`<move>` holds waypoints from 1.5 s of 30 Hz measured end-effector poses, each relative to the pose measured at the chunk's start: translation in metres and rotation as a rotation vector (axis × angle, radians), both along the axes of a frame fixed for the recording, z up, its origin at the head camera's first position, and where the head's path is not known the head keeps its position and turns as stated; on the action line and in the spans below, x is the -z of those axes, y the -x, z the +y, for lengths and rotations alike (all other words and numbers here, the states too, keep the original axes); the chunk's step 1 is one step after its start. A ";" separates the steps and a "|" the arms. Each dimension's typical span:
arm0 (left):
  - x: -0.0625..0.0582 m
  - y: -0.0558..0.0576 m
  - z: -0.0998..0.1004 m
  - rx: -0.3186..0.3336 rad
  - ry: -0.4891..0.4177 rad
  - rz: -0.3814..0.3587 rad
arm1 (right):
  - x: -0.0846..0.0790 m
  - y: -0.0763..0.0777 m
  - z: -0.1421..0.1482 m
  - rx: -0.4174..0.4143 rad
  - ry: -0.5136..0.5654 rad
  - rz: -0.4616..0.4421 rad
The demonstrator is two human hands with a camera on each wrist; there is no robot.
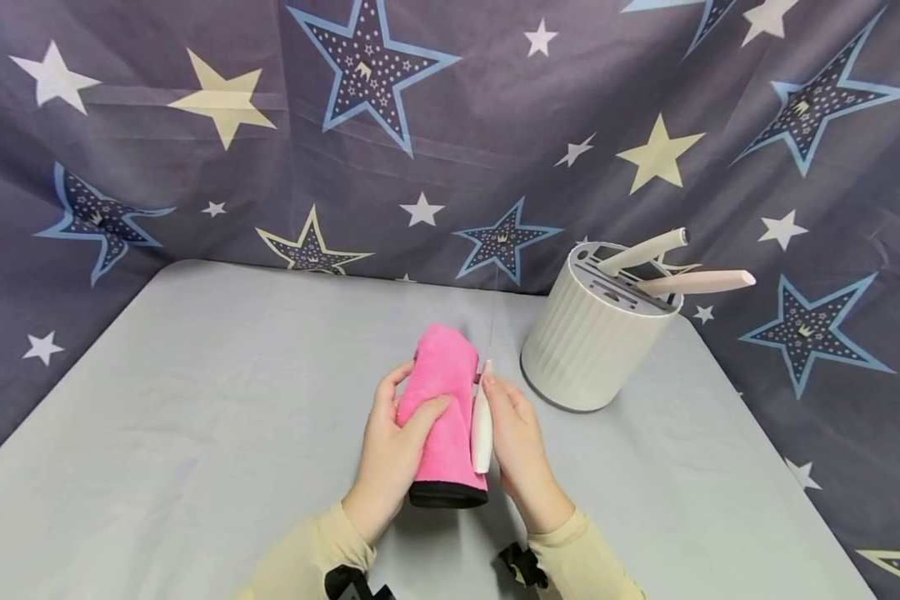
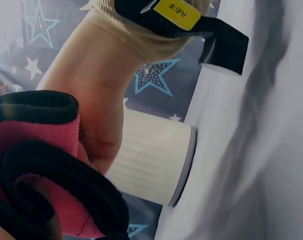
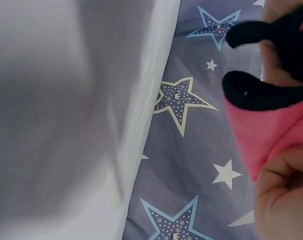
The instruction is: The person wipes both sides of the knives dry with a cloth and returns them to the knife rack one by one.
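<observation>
My left hand (image 1: 395,446) grips a folded pink cloth (image 1: 442,392) with black edging, its thumb lying across the front. Along the cloth's right side stands a knife (image 1: 482,429) by its pale handle, held in the fingers of my right hand (image 1: 516,429). The blade shows only as a faint thin line above the handle, seen nearly edge-on. In the left wrist view, rolled black edges of the cloth (image 2: 66,185) hang before my right hand (image 2: 101,120). The right wrist view shows fingers on the cloth (image 3: 266,120); the knife is hidden there.
A ribbed white knife block (image 1: 596,342) stands at the back right of the grey-white table (image 1: 195,433). A cream-handled knife (image 1: 645,250) and a pinkish-handled knife (image 1: 701,283) stick out of its top. A star-patterned curtain (image 1: 495,167) hangs behind the table.
</observation>
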State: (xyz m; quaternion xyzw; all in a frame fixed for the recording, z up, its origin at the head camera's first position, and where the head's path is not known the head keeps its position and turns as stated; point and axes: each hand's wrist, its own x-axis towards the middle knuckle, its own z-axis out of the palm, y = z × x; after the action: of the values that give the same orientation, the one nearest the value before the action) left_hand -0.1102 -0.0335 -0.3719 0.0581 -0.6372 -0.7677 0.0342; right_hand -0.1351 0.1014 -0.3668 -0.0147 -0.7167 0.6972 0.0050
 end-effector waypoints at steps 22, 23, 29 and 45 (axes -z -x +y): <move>0.000 -0.003 -0.022 -0.038 0.014 -0.131 | -0.023 0.016 0.044 0.135 -0.228 0.354; 0.000 -0.003 -0.024 -0.042 0.012 -0.138 | -0.025 0.018 0.048 0.148 -0.248 0.376; 0.001 -0.002 -0.035 -0.053 -0.007 -0.181 | -0.038 0.021 0.074 0.212 -0.444 0.490; 0.009 0.003 -0.078 -0.047 0.105 -0.197 | -0.094 0.020 0.147 0.482 -0.909 0.815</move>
State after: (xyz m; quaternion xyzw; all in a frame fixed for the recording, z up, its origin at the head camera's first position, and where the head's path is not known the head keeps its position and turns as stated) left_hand -0.1136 -0.1114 -0.3808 0.1463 -0.6751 -0.7230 -0.0073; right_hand -0.1552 0.2483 -0.2728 0.0938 -0.8572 0.2542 0.4379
